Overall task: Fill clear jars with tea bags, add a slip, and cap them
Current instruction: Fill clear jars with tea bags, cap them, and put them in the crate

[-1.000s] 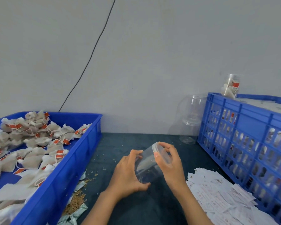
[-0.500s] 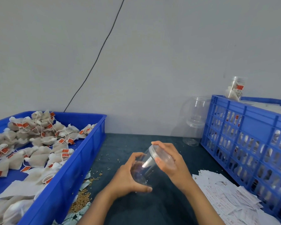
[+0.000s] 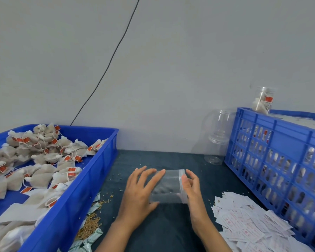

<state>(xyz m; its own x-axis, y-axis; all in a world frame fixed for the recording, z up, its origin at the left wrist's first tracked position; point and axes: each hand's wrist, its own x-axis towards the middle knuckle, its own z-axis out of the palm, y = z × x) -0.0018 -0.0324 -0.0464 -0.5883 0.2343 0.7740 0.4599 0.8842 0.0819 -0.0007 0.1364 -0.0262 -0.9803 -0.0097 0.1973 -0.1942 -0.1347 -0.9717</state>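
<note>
Your left hand (image 3: 138, 194) wraps the body of the clear jar (image 3: 166, 187), fingers curled over its top and thumb under its base end, so the jar lies on its side between your hands, held just above the dark table (image 3: 164, 228) near the middle of its front half. Your right hand (image 3: 194, 190) cups the lid (image 3: 182, 185) at the jar's right end, thumb on the near rim and fingers curled round the far side; the lid sits on the mouth, though you cannot tell whether it is screwed tight. The jar looks empty. Half a second ago you held it tilted, lid end raised toward the wall; now it is level, lid pointing toward the blue crate (image 3: 276, 153) along the table's right edge, and your hands have dropped lower and nearer to you. The blue tray (image 3: 91, 171) of tea bags (image 3: 44, 155) runs along the left edge. Paper slips (image 3: 247, 222) lie in a heap at the front right, just beside your right wrist. Empty jars (image 3: 219, 135) stand stacked in the back right corner, and a filled jar (image 3: 263, 100) sits on top of the crate.
</note>
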